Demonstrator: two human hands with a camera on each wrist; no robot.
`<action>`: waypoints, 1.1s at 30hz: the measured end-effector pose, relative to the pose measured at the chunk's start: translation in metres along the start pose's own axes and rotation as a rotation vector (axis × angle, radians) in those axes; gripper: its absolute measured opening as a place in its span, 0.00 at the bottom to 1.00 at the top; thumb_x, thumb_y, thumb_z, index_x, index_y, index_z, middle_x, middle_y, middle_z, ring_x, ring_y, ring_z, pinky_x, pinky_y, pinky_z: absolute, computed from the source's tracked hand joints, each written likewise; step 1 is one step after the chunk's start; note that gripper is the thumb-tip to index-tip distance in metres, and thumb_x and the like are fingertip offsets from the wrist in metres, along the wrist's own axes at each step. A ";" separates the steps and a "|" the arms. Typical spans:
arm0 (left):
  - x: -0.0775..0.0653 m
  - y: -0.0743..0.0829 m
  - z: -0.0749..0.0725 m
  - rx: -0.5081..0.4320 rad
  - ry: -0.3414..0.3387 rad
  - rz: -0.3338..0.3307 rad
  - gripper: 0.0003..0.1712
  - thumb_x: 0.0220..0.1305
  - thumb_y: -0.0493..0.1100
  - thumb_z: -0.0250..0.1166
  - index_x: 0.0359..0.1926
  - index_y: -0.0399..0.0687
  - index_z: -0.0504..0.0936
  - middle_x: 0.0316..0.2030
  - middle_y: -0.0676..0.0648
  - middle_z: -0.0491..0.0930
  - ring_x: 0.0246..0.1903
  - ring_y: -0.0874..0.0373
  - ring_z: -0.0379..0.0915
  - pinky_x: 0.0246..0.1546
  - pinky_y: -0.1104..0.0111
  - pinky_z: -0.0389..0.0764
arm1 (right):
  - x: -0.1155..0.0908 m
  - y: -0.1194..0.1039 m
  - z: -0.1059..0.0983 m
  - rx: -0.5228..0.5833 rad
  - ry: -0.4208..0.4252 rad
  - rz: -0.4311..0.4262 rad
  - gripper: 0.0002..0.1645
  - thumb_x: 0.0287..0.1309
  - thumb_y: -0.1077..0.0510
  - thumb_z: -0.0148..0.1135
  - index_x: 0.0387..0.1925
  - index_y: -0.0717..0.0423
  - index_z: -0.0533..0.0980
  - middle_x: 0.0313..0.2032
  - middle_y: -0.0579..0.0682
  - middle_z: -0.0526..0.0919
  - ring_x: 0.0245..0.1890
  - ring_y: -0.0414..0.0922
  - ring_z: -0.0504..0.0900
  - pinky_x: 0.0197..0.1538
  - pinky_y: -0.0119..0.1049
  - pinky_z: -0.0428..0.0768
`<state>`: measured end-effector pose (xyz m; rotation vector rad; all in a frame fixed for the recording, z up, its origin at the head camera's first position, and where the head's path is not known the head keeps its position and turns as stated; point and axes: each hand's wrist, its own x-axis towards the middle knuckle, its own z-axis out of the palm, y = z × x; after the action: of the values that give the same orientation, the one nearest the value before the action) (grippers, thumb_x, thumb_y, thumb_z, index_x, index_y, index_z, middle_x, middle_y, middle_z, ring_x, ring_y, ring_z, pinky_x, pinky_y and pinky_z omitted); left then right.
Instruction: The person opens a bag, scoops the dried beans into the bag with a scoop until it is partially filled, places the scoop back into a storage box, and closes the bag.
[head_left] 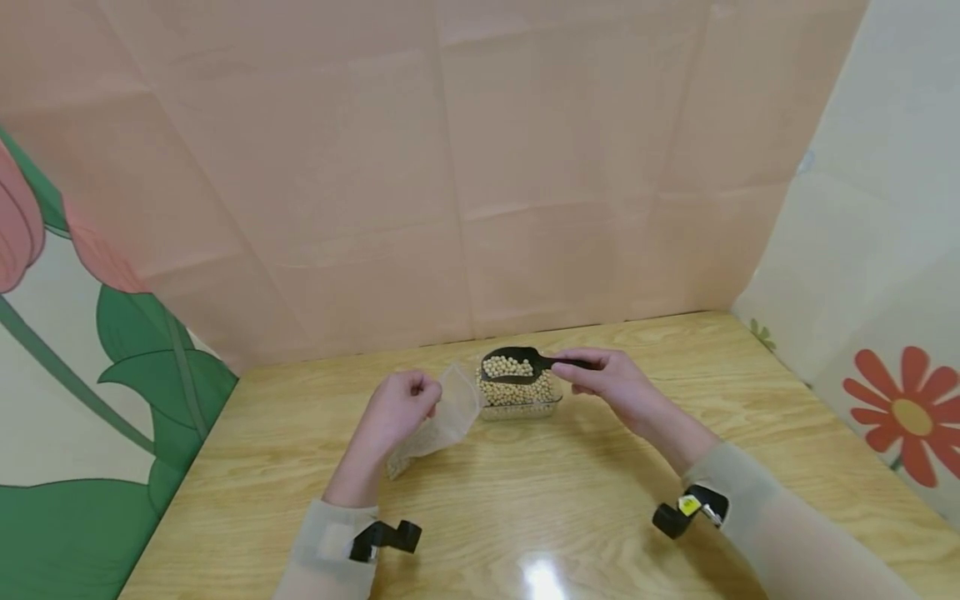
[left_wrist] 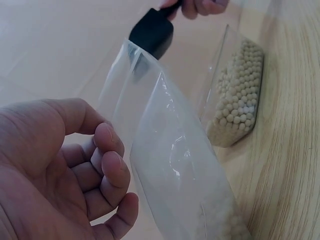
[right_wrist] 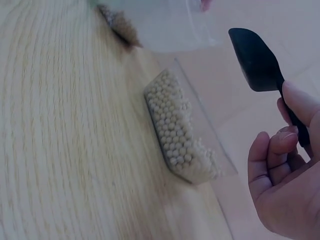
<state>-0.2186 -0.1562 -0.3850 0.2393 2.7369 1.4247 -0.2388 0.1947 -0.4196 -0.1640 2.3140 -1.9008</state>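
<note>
My left hand pinches the edge of a translucent plastic bag, fingers curled, as the left wrist view shows close up. The bag leans with its mouth toward the scoop, and some round pale beads or beans sit in its bottom. My right hand grips the handle of a black scoop between thumb and fingers. In the head view the scoop carries a load of the pale balls. It overlaps a clear plastic box filled with the same balls.
The box and bag stand on a wood-grain table near its back edge. Behind rises a wall covered in pink sheeting. A white wall with a painted red flower borders the right side. Each forearm wears a black wrist camera.
</note>
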 end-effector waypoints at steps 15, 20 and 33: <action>0.000 -0.001 0.000 -0.001 0.014 -0.003 0.13 0.73 0.40 0.58 0.29 0.47 0.82 0.24 0.48 0.80 0.18 0.57 0.56 0.21 0.65 0.61 | -0.010 -0.024 0.021 -0.046 -0.006 -0.027 0.28 0.69 0.45 0.77 0.64 0.54 0.87 0.62 0.53 0.86 0.52 0.57 0.84 0.55 0.44 0.81; 0.000 0.000 0.000 0.006 0.019 0.007 0.13 0.72 0.40 0.58 0.28 0.47 0.82 0.24 0.48 0.80 0.18 0.57 0.57 0.21 0.65 0.61 | -0.010 -0.028 0.027 -0.077 -0.011 -0.039 0.28 0.68 0.44 0.78 0.63 0.54 0.87 0.65 0.54 0.85 0.51 0.59 0.84 0.52 0.42 0.80; -0.001 0.004 0.001 -0.002 0.021 0.007 0.13 0.73 0.40 0.58 0.29 0.47 0.82 0.24 0.48 0.80 0.18 0.57 0.57 0.21 0.65 0.62 | -0.008 -0.045 0.038 -0.233 -0.020 -0.016 0.31 0.60 0.37 0.82 0.60 0.46 0.90 0.61 0.51 0.87 0.50 0.50 0.84 0.53 0.49 0.83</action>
<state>-0.2171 -0.1535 -0.3823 0.2353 2.7537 1.4394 -0.2249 0.1506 -0.3822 -0.2258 2.5218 -1.6234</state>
